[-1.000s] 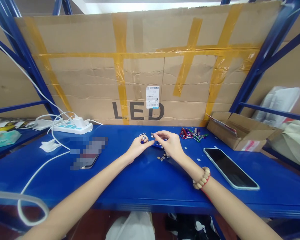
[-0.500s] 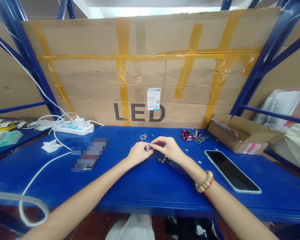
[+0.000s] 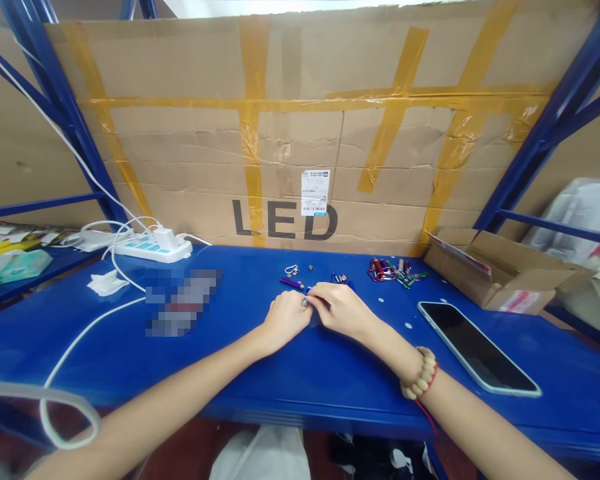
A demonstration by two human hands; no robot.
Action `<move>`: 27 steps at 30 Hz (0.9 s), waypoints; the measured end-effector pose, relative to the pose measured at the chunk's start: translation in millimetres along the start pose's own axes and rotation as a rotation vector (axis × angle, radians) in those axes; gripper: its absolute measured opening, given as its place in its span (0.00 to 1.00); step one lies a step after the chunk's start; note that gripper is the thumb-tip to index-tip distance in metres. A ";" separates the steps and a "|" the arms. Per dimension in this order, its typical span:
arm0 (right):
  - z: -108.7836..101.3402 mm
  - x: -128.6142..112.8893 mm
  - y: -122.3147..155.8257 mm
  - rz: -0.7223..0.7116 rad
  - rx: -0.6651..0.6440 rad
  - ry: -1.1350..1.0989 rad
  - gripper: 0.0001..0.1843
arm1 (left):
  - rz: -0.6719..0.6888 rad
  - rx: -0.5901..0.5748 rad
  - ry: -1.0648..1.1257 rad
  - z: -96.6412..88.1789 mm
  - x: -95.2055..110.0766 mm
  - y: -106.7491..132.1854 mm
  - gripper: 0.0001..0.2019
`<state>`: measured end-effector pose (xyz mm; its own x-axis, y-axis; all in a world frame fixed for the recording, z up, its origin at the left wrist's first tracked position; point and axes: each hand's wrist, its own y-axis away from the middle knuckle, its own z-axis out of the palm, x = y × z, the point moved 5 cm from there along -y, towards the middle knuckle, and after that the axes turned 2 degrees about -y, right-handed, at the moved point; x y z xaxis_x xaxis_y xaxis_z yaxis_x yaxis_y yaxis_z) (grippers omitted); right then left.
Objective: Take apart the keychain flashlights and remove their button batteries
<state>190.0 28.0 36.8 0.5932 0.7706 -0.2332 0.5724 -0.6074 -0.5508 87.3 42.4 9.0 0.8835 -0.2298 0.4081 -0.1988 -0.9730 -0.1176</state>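
My left hand (image 3: pixel 286 321) is closed, its fingers curled inward and mostly hidden from me. My right hand (image 3: pixel 347 312) meets it, thumb and fingers pinched at a small shiny metal piece (image 3: pixel 305 302) too small to name. Both hands seem to touch this piece. Just beyond them lie a purple tube (image 3: pixel 293 283), a silver carabiner clip (image 3: pixel 292 270) and a tiny metal part (image 3: pixel 310 268). A dark blue item with metal bits (image 3: pixel 341 279) shows partly behind my right hand.
Colourful carabiners and small tubes (image 3: pixel 395 271) lie in a pile at the back right, near an open cardboard box (image 3: pixel 510 273). A phone (image 3: pixel 480 347) rests at the right. A power strip (image 3: pixel 153 248) with white cables stands at the left, beside a blurred-out item (image 3: pixel 185 303).
Both hands have come slightly nearer in view, and the purple tube now shows beyond them. The small round metal discs by my right hand are now hidden. The view has shifted a little.
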 end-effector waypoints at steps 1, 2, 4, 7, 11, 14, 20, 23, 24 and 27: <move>0.9 -1.3 0.1 0.007 -0.002 0.021 0.14 | 0.000 -0.004 -0.025 0.4 0.4 1.0 0.12; 1.5 -2.5 -0.1 0.015 -0.004 0.034 0.14 | 0.001 -0.009 -0.051 0.7 0.8 1.8 0.13; 2.0 -3.9 -1.2 0.038 -0.007 0.028 0.14 | 0.005 -0.020 -0.103 1.7 1.1 3.0 0.13; 2.9 -1.2 -3.4 0.105 -0.026 -0.036 0.15 | 0.017 -0.026 -0.163 2.5 0.8 2.7 0.14; 3.6 5.7 -5.1 0.182 -0.051 -0.128 0.18 | 0.052 0.005 -0.179 -1.4 2.0 -1.2 0.13; 0.8 8.7 -6.1 0.205 -0.036 -0.201 0.21 | 0.049 0.043 -0.110 -7.4 3.0 -5.1 0.12; -13.1 16.9 -6.7 0.302 0.019 -0.209 0.26 | 0.084 0.159 0.106 -12.0 2.4 -11.9 0.11; -27.5 31.0 -3.9 0.434 0.078 -0.101 0.26 | 0.088 0.263 0.168 -15.1 -3.4 -16.0 0.11; -34.1 36.7 -2.4 0.477 0.127 -0.054 0.25 | 0.089 0.302 0.185 -17.6 -6.1 -17.4 0.10; -51.0 52.9 4.1 0.598 0.284 0.065 0.21 | 0.075 0.383 0.201 -26.7 -15.6 -22.2 0.09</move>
<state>252.5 56.4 63.1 0.8002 0.2982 -0.5203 -0.0321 -0.8451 -0.5336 66.7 67.0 29.4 0.7652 -0.3363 0.5490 -0.0544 -0.8834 -0.4654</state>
